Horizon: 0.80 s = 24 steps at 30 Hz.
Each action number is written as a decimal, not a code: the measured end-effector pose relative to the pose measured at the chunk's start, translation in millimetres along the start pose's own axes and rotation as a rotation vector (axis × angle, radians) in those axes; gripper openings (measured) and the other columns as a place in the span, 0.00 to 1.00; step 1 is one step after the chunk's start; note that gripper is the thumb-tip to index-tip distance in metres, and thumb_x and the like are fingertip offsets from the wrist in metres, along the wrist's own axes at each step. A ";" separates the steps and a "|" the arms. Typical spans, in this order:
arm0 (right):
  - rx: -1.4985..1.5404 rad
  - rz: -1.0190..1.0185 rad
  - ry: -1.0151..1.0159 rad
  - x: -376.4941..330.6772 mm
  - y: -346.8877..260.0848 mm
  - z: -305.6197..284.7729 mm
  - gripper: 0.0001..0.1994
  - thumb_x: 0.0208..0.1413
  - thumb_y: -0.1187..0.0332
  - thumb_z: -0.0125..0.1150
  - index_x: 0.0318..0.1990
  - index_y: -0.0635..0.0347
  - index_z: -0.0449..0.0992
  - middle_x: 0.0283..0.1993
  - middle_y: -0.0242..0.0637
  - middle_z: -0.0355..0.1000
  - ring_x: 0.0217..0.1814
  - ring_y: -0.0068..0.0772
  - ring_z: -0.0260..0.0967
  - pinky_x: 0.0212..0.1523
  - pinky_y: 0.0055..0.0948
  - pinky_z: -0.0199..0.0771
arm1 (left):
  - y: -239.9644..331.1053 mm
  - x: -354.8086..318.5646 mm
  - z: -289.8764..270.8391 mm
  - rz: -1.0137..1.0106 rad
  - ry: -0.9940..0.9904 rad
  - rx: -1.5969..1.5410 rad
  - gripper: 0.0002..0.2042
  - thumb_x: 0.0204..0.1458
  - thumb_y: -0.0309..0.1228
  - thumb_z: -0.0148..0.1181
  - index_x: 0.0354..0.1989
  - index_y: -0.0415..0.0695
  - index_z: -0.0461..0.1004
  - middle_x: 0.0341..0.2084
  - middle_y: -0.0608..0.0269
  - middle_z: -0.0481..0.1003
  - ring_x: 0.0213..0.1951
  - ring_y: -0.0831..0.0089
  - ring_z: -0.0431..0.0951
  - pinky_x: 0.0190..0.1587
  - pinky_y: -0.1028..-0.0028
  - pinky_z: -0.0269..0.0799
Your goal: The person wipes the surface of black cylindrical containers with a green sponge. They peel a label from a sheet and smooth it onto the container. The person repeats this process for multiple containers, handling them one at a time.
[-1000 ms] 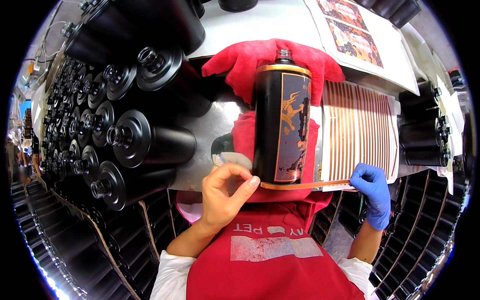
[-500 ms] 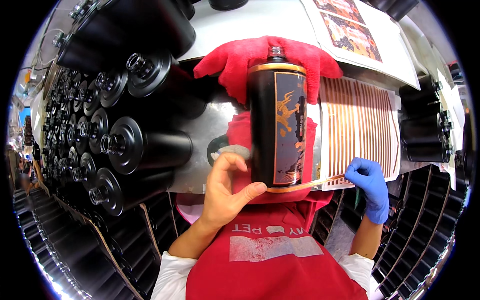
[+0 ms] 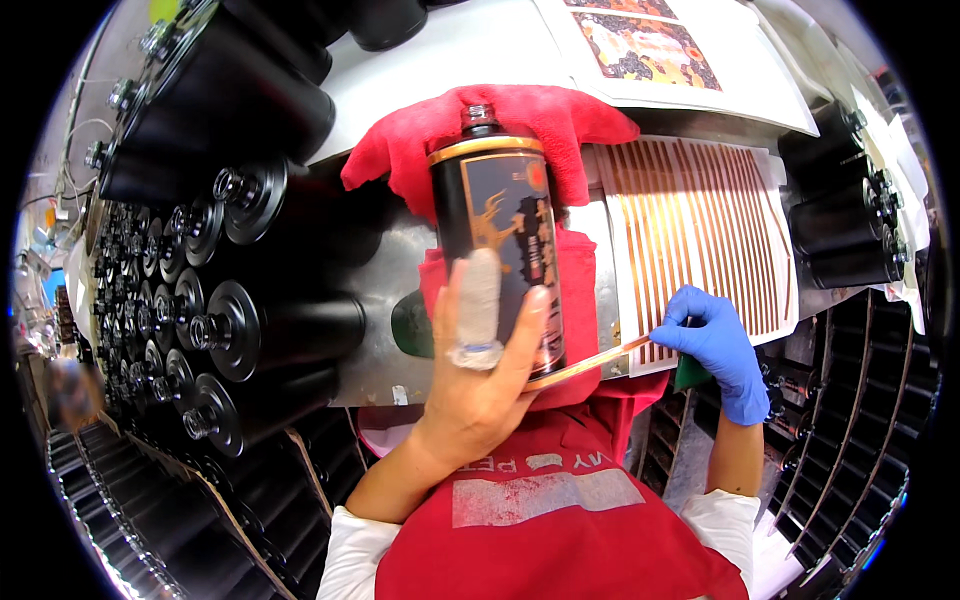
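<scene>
A black bottle [image 3: 500,230] with a gold band at its shoulder and a dragon label lies on a red cloth [image 3: 420,130], clear neck pointing away from me. My left hand [image 3: 485,350] is bare apart from a pale cover on one finger. Its fingers and thumb are closed over the lower left side of the bottle. In a blue glove, my right hand [image 3: 715,340] pinches the free end of a thin gold strip [image 3: 600,361]. That strip runs taut to the bottle's near bottom edge, where it touches; my left hand partly hides this spot.
Striped gold strips cover a white sheet [image 3: 690,240] to the right. Many black bottles [image 3: 280,335] lie stacked at the left, and several more [image 3: 845,220] at the right. Farther back, a printed picture sheet [image 3: 645,50] rests on a white surface. Dark racks [image 3: 840,420] flank me.
My left hand has moved up onto the bottle from its bottom edge. The bottle has rolled, so its label faces up more. My right hand has shifted slightly left, still pinching the strip.
</scene>
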State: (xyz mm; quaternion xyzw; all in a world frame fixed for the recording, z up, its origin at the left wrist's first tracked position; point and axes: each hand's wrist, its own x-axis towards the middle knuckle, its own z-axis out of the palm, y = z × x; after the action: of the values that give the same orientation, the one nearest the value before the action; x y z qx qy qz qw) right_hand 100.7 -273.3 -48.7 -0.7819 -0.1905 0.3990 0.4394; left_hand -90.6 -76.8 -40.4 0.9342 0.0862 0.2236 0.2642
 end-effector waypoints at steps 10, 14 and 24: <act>0.129 -0.089 -0.139 -0.3 -21.2 28.8 0.09 0.37 0.71 0.72 0.20 0.60 0.74 0.29 0.27 0.68 0.30 0.18 0.65 0.31 0.19 0.62 | -28.2 -26.3 -11.3 -0.214 -0.029 -0.360 0.55 0.34 0.39 0.74 0.66 0.34 0.39 0.62 0.28 0.46 0.63 0.34 0.46 0.63 0.51 0.44; 0.112 -0.076 -0.151 -1.6 -17.0 23.7 0.09 0.37 0.70 0.71 0.21 0.60 0.75 0.29 0.27 0.69 0.30 0.18 0.67 0.30 0.19 0.62 | 0.6 4.4 -16.3 0.010 -0.020 0.043 0.41 0.40 0.38 0.69 0.63 0.39 0.55 0.61 0.35 0.52 0.64 0.36 0.46 0.62 0.45 0.37; 0.163 -0.080 -0.266 -0.9 -34.9 43.4 0.08 0.41 0.68 0.71 0.25 0.59 0.77 0.27 0.28 0.71 0.27 0.18 0.66 0.30 0.19 0.64 | -40.5 -22.8 -3.6 -0.070 -0.120 -0.431 0.57 0.42 0.47 0.67 0.64 0.28 0.28 0.57 0.36 0.60 0.57 0.50 0.67 0.60 0.64 0.57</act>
State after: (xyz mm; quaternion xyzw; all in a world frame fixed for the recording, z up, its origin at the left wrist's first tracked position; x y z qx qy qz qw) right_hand 67.6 -231.8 -31.8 -0.6758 -0.2447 0.4954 0.4878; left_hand -114.2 -47.3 -67.7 0.8643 0.0532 0.1717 0.4698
